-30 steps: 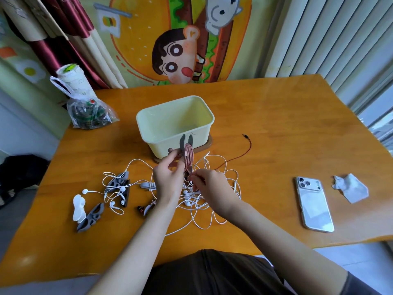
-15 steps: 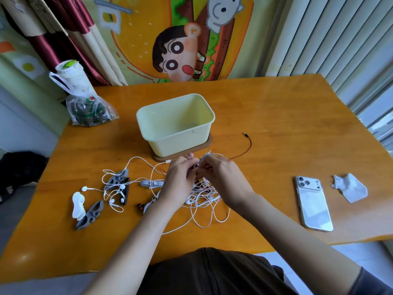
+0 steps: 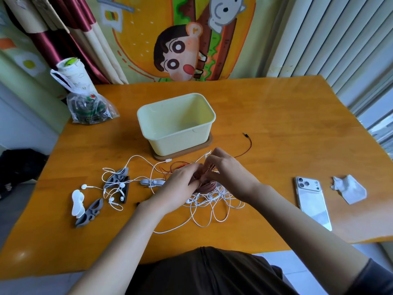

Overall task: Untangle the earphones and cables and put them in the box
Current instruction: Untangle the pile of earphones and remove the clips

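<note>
Head view: my left hand (image 3: 178, 188) and right hand (image 3: 229, 173) both pinch the reddish-brown cable coil (image 3: 206, 186), between the box (image 3: 180, 143) and the table (image 3: 276, 124)'s near edge. White earphone loops (image 3: 212, 207) lie snagged underneath, so lifting now may drag them along.

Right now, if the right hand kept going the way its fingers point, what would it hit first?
Almost at once the left hand: the right hand points left at it, with the red cable bunched between them. Past that, probably the box, though depth is hard to judge.
</note>
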Motion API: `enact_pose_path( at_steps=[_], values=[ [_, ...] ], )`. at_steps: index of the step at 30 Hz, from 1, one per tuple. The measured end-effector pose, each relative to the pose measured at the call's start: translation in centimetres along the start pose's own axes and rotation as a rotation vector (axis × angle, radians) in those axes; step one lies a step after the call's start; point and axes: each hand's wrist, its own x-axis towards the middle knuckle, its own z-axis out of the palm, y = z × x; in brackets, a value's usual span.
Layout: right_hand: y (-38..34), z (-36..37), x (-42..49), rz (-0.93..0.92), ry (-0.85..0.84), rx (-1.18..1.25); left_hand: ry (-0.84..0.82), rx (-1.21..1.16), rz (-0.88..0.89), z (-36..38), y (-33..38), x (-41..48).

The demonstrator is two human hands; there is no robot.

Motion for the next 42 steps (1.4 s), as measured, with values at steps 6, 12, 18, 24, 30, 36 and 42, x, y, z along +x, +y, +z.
enact_pose_path(
  at_steps=[6,12,18,24,30,36,42],
  values=[
    [0.2,0.8,-0.4,0.161,-0.064,0.286,0.052,-0.195,-0.048,-0.2,-0.3,-0.3],
    [0.2,1.1,-1.0,0.183,0.014,0.443,0.076,-0.414,-0.159,-0.3,-0.6,-0.5],
    [-0.7,1.2,-0.8,0.225,0.158,0.544,0.319,-0.913,-0.423,0.1,-0.3,-0.2],
    [-1.8,2.1,-0.1,0.331,0.310,0.658,0.520,-1.381,-0.648,1.6,0.5,0.9],
    [-2.0,2.7,0.3,0.353,0.486,0.578,0.464,-1.431,-0.709,2.0,2.0,1.1],
    [-1.7,3.1,0.0,0.249,0.450,0.532,0.504,-1.405,-0.697,1.8,2.3,1.1],
    [-1.4,2.6,-0.2,0.114,0.416,0.457,0.524,-1.314,-0.564,1.4,2.1,0.7]
  ],
)
